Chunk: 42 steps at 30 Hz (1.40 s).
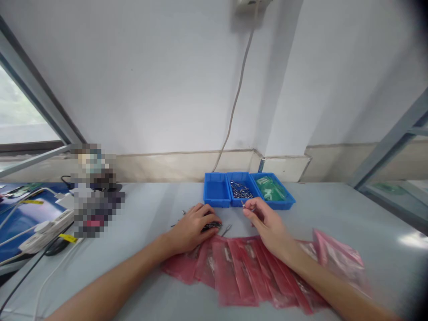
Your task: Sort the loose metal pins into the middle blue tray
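My left hand (pixel 197 225) lies on the table with its fingers curled over a heap of small metal parts (pixel 211 226). They look like thin screws or pins, too small to tell. A few stick out beyond its knuckles, and a single metal part (pixel 226 230) lies just to the right. My right hand (pixel 267 220) is raised in front of the blue bins, pinching one or more slim metal parts (pixel 248 206) between thumb and fingers. Below both hands, pink plastic bags (pixel 234 272) are fanned out in an overlapping row, some with small pieces inside.
Three blue bins stand by the wall: an empty one (pixel 217 189), one with metal parts (pixel 241 191), one with a green bag (pixel 272 189). A larger pink bag (pixel 341 256) lies right. At left are a power strip (pixel 50 229), cables and a blurred-out area.
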### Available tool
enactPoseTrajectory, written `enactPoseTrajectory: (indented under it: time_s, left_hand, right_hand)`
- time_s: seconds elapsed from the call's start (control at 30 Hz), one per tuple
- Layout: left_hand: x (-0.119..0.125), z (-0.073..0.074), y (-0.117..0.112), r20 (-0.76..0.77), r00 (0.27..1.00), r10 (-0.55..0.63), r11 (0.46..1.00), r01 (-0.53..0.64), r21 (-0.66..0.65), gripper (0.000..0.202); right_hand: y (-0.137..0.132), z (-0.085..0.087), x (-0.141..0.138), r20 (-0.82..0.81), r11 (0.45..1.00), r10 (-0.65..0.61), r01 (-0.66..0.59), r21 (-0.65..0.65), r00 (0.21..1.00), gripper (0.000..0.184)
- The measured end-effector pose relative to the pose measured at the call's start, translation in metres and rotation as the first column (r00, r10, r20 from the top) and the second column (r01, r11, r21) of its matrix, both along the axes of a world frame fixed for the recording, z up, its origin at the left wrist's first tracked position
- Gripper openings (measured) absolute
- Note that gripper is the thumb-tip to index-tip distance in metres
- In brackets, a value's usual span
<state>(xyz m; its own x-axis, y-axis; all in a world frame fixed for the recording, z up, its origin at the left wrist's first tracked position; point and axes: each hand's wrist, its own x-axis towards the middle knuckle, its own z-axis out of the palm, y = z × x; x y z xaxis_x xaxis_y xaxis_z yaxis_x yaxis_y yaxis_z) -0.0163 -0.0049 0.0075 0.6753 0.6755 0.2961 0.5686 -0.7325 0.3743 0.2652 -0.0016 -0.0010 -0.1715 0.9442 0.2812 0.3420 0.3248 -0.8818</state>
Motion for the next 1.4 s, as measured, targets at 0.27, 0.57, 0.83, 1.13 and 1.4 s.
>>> enactPoseTrajectory:
  time_s: [0.27,0.57,0.83,1.13,1.4]
  left_hand:
    - [0.0,0.002,-0.001,-0.007,1.0,0.001,1.0,-0.001,-0.018,0.02]
    - [0.0,0.001,0.0,-0.01,1.0,0.004,1.0,-0.004,-0.023,0.021]
    - [0.0,0.002,-0.001,-0.007,1.0,-0.002,1.0,0.002,-0.013,0.021]
    - [0.0,0.001,-0.001,-0.021,1.0,-0.001,1.0,0.001,0.011,0.022]
    - [0.001,0.003,-0.003,-0.047,0.999,0.007,1.0,-0.006,0.023,0.022]
  right_hand:
    - [0.001,-0.001,0.002,0.024,1.0,-0.011,0.012,-0.005,1.0,0.018]
    - [0.001,-0.003,0.002,0.043,1.0,-0.008,0.007,0.014,0.999,0.019]
    - [-0.001,0.005,0.0,0.051,0.999,-0.037,0.036,0.024,0.998,0.019]
    - [-0.004,0.009,0.001,0.061,0.999,-0.034,0.032,0.033,0.998,0.018]
    - [-0.001,0.007,0.001,0.043,0.999,-0.032,0.03,0.043,0.999,0.019]
